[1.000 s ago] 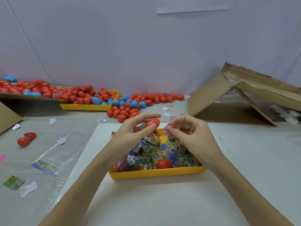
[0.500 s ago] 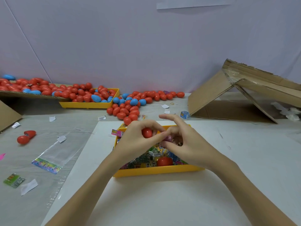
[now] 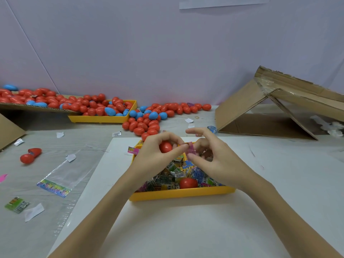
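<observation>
White, smooth board (image 3: 186,229) fills the lower centre of the frame, laid over a grey table (image 3: 46,211). At its centre stands a shallow yellow plastic tray (image 3: 182,194), heaped with small printed packets (image 3: 167,178) and holding one closed red egg (image 3: 188,183) near its front wall.

Above the tray's far end, the left hand (image 3: 158,157) curls its fingers round a red plastic egg shell (image 3: 165,147). The right hand (image 3: 217,159) pinches a small pink printed packet (image 3: 190,150) between thumb and a finger, with the index finger raised. The packet sits just beside the shell. The left fingertips seem to touch it too, though that is hard to make out.

At mid left lie a clear plastic bag (image 3: 65,174) and an opened red egg (image 3: 30,155). Farther back, a second yellow tray (image 3: 100,119) and a loose heap of red and blue eggs (image 3: 149,121) line a pale lilac wall (image 3: 167,53). A collapsed brown cardboard box (image 3: 270,108) stands at upper right.
</observation>
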### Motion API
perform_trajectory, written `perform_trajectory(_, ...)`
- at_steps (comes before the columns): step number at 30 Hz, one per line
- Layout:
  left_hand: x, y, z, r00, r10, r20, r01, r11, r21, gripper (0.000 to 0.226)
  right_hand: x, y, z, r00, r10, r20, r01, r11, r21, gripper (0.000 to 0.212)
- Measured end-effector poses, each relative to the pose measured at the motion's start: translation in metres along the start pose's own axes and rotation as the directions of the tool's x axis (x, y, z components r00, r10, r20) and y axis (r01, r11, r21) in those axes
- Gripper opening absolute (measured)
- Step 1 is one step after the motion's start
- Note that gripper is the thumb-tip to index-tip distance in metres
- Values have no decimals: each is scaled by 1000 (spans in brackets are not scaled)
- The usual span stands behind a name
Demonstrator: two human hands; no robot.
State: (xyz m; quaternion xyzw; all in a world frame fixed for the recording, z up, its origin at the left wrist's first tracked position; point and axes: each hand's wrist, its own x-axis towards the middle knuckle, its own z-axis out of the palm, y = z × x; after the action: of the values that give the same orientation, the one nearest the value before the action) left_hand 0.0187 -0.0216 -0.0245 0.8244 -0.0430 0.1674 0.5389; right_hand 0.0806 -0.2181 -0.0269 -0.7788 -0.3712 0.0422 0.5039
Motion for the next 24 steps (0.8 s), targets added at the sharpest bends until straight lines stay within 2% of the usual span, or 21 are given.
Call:
perform_trajectory(4,1,-1,0,996,-71,-56,66,994,-90,14,2,-4,0,988,136,-67,-120,972,203,15)
perform_trajectory(8,1,-2,1,995,-99,10,99,989,-114,20,1,-4,5,970,229,-80,-177,895,408,10)
perform_trajectory(11,3,-1,1,971,-185,152,229,899,-373,31,1,-3,4,959,192,-207,-124,945,304,5)
perform_trajectory(12,3,-1,-1,969,-173,175,228,899,-375,29,1,-2,2,954,153,-259,-91,968,235,6)
perform_trajectory(14,1,-3,-4,974,-119,195,165,957,-240,24,1,-2,-1,945,65,-322,-34,994,101,6)
perform_trajectory(16,-1,1,-5,982,-88,167,118,976,-181,31,1,-4,-3,942,-11,-336,9,1000,-7,6)
perform_trajectory(20,-1,9,-3,999,-17,38,24,984,-179,44,0,-6,-3,943,-68,-326,41,995,-89,11)
perform_trajectory(24,-3,10,-2,998,31,57,-21,986,-164,44,1,-5,-2,940,-97,-326,50,987,-151,13)
